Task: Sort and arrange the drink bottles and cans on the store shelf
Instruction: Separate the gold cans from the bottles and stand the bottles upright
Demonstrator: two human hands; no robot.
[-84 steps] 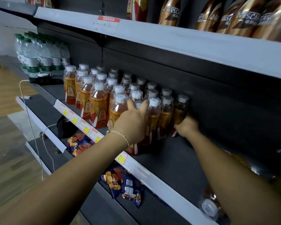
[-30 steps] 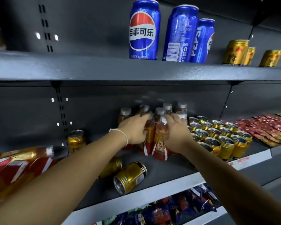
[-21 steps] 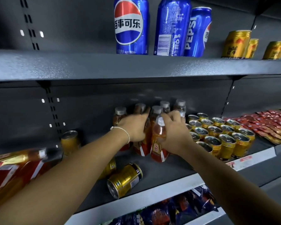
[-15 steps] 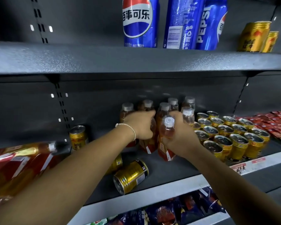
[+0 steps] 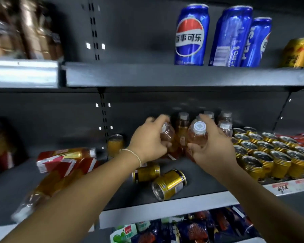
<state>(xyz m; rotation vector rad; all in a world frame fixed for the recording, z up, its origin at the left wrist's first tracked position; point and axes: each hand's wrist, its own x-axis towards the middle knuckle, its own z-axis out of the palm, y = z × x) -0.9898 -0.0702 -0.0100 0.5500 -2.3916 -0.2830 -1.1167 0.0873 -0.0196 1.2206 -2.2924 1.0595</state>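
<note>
Bottles (image 5: 197, 137), two tilted, in two hands (image 5: 212, 151); two cans (image 5: 168, 185) lying.

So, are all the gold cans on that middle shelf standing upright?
No: a tipped gold can and a second tipped can lie on their sides near the front, left of the upright gold cans.

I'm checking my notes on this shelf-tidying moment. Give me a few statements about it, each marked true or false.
1. The left hand grips a tilted amber bottle, and the right hand grips a second amber bottle. True.
2. The blue cans share the hands' shelf. False: they stand on the upper shelf.
3. Two toppled gold cans lie near the front edge. True.
4. The rowed gold cans right of the hands lie on their sides. False: they stand upright.
</note>
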